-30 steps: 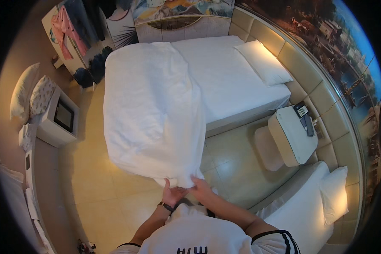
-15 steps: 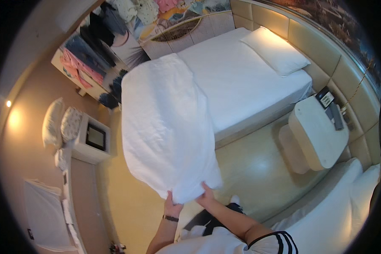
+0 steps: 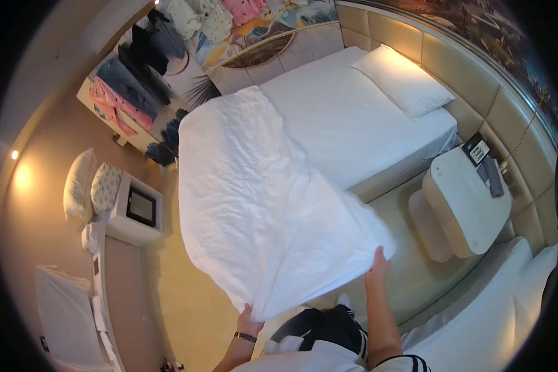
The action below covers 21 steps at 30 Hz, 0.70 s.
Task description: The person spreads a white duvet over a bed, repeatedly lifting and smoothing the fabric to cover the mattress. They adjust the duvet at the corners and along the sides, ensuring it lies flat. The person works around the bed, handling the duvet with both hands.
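Observation:
A white duvet (image 3: 242,192) lies rumpled over the foot half of the bed and stretches off its near side towards me. My left hand (image 3: 249,323), with a dark band at the wrist, is closed on the duvet's near left corner. Farther right, my right hand (image 3: 379,265) grips the edge near the other corner. Between both hands the cloth hangs spread in the air above the floor. White sheet (image 3: 347,118) covers the rest of the mattress, and one white pillow (image 3: 409,84) rests at the head end, on the right.
A pale rounded nightstand (image 3: 471,192) holding dark devices stands right of the bed. Another white bed (image 3: 477,310) fills the lower right. On the left are a white cabinet (image 3: 133,217) and cushions (image 3: 79,186). Clothes (image 3: 127,93) hang at the far left.
My right hand has moved right and slightly up with its part of the duvet, widening the cloth between my hands. The left hand has come slightly down, keeping its hold.

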Available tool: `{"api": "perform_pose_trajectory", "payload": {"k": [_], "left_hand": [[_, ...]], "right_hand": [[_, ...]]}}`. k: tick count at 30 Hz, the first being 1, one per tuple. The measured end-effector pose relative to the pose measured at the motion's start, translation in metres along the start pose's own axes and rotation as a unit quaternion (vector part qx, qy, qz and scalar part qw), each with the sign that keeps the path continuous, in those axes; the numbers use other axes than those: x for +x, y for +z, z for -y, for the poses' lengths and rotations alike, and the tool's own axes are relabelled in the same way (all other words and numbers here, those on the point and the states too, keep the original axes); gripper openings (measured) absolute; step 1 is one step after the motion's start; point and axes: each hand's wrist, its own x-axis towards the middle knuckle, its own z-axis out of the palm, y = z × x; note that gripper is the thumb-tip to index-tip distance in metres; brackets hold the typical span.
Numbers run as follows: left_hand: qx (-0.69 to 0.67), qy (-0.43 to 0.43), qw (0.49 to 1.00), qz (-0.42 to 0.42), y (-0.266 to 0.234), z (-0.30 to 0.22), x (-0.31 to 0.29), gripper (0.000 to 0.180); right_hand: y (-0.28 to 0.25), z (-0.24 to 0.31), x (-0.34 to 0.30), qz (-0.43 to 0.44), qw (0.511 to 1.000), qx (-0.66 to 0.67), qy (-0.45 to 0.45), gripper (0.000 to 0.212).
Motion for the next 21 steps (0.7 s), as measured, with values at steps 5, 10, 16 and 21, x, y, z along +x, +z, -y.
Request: {"api": "perform_pose_trajectory", "payload": {"k": [5,10,16,21], "left_hand": [[-0.088,-0.031,0.995,0.040,-0.044,0.054,0.072,0.052],[-0.085,0.003,0.996,0.031,-0.036,0.050,0.046,0.054],[-0.090,-0.018,0.995,0.037,-0.007,0.039,0.022,0.048],[-0.090,-0.037,0.995,0.039,-0.017,0.032,0.019,0.045]], "right_hand": [[-0.092,0.001,0.061,-0.052,0.996,-0.053,-0.043,0.028],[-0.067,0.005,0.064,-0.123,0.989,-0.062,0.059,0.029],[-0.128,-0.034,0.139,-0.064,0.993,-0.005,0.104,0.032],[-0.141,-0.037,0.154,0.069,0.954,-0.293,-0.014,0.025]]}}
